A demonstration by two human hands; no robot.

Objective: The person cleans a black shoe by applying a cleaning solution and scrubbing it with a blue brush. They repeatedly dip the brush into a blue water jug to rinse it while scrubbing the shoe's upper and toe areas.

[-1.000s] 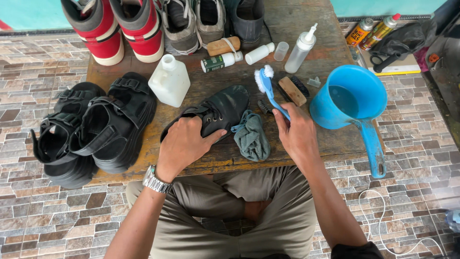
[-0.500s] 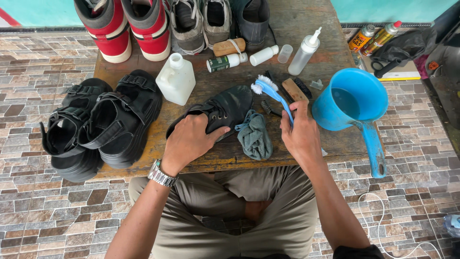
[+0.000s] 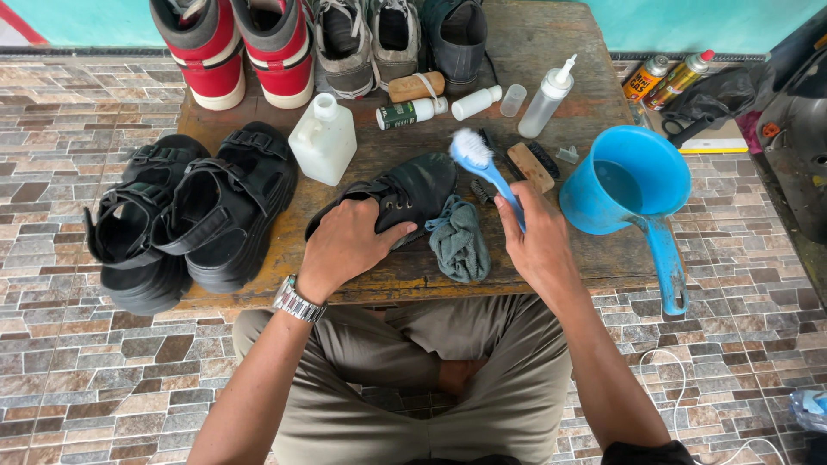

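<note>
A black lace-up shoe (image 3: pixel 412 188) lies on its side on the low wooden table (image 3: pixel 560 34). My left hand (image 3: pixel 345 245), with a metal watch at the wrist, rests on the shoe's opening and holds it down. My right hand (image 3: pixel 538 241) grips a blue-handled brush (image 3: pixel 487 168) with white bristles, raised just right of the shoe's toe. A grey-green cloth (image 3: pixel 459 243) lies crumpled between my hands.
A blue water dipper (image 3: pixel 633 185) stands at the right. Black sandals (image 3: pixel 185 215) sit at the left edge, a white jug (image 3: pixel 326 138) behind the shoe. Bottles, a wooden brush (image 3: pixel 530 165), red-white sneakers (image 3: pixel 237 47) and grey shoes line the back. Spray cans (image 3: pixel 668 76) stand beside the table.
My right hand has lifted the brush slightly up and away from the shoe's toe. My left hand stays on the shoe.
</note>
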